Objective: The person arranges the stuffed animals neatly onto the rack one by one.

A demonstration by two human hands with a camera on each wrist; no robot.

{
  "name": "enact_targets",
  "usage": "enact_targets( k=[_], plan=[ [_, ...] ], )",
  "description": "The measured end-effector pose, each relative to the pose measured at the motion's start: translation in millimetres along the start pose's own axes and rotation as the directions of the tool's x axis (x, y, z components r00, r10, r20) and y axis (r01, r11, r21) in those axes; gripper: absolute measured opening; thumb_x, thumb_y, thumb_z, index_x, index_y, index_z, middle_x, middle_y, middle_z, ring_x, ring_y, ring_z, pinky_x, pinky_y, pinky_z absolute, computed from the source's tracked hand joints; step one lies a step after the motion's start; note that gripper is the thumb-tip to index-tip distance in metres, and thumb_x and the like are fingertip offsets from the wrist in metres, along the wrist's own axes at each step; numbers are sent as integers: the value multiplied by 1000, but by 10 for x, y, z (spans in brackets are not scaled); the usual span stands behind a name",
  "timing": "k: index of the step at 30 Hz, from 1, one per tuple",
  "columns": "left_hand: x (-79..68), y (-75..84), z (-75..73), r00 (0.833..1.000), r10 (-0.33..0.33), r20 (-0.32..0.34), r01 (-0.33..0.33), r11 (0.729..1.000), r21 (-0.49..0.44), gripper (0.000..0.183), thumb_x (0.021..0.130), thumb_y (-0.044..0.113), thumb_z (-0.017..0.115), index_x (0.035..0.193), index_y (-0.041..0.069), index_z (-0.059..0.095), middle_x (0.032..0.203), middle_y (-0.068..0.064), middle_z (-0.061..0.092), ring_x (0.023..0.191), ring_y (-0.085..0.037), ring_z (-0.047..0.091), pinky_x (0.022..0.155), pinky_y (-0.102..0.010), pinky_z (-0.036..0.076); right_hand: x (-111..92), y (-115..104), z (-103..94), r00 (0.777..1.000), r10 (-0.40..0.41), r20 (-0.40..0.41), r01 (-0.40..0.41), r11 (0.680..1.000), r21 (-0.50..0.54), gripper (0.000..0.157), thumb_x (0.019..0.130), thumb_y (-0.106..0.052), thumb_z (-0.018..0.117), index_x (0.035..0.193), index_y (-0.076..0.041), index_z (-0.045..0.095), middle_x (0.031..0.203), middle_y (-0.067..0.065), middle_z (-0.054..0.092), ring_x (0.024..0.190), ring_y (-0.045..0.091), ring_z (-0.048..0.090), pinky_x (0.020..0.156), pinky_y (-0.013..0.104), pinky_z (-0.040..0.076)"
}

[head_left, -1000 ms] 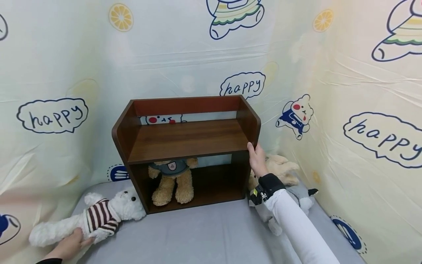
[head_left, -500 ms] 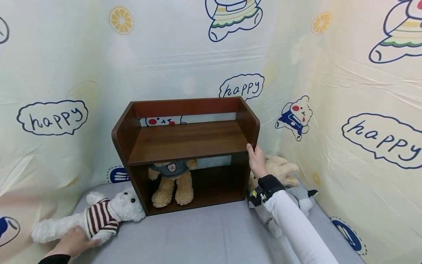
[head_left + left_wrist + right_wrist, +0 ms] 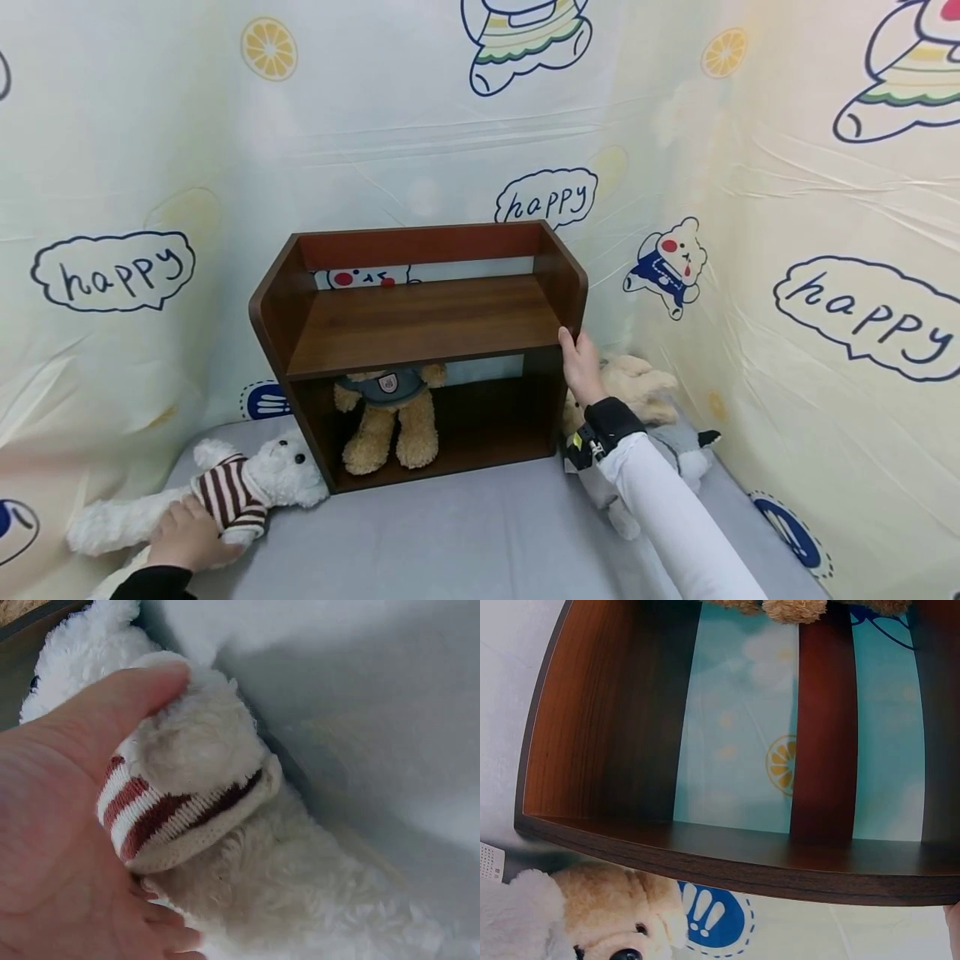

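A white teddy bear in a brown-and-white striped shirt lies on its side left of a brown two-tier wooden shelf. My left hand is across the bear's middle. In the left wrist view, the thumb of that left hand lies over the bear's arm, and its fingers are lower down against the body. My right hand grips the front edge of the shelf's right side panel. A tan teddy bear in a blue-grey top sits in the lower compartment, its head hidden by the upper board.
Right of the shelf, partly behind my right arm, lie a cream plush toy and a grey one. Grey cloth covers the surface. Printed curtains hang close behind and at both sides.
My left hand has moved right and up along the white teddy bear, from its underside near the legs onto its middle. The right hand keeps its grip on the shelf, which stays put.
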State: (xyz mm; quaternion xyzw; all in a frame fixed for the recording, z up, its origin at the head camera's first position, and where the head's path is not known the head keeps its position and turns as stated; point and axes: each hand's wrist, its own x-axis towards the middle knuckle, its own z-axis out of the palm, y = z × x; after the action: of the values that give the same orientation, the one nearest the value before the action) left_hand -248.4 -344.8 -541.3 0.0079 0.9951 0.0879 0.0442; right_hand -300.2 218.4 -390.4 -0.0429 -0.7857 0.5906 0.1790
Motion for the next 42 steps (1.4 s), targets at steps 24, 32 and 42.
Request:
enact_targets(
  k=[24,32,42],
  plan=[
    [315,19,-21,987,154,-37,-151,986,73,122,45,64,76,122,-20,32,120,-48,28,113,-62,17,87,-75,8,-17,6,5,1000,-1,7,1,1000,-5,41,99,-30,35,131,-4,38,136,14,41,120,26,39,101,46,30],
    [386,39,-42,985,168,-22,-167,984,54,116,48,62,76,128,-7,29,116,-51,28,110,-67,18,85,-77,6,-12,10,1,1000,-3,-4,3,1000,-11,39,99,-29,35,129,-4,39,136,14,41,119,27,39,101,47,30],
    [457,46,-169,984,104,147,-111,993,39,121,45,69,74,132,-1,28,108,-48,36,103,-62,31,79,-75,23,-11,-2,10,1000,-2,-6,2,1000,-14,39,99,-28,35,129,-3,39,135,14,42,118,27,39,101,46,30]
  ],
)
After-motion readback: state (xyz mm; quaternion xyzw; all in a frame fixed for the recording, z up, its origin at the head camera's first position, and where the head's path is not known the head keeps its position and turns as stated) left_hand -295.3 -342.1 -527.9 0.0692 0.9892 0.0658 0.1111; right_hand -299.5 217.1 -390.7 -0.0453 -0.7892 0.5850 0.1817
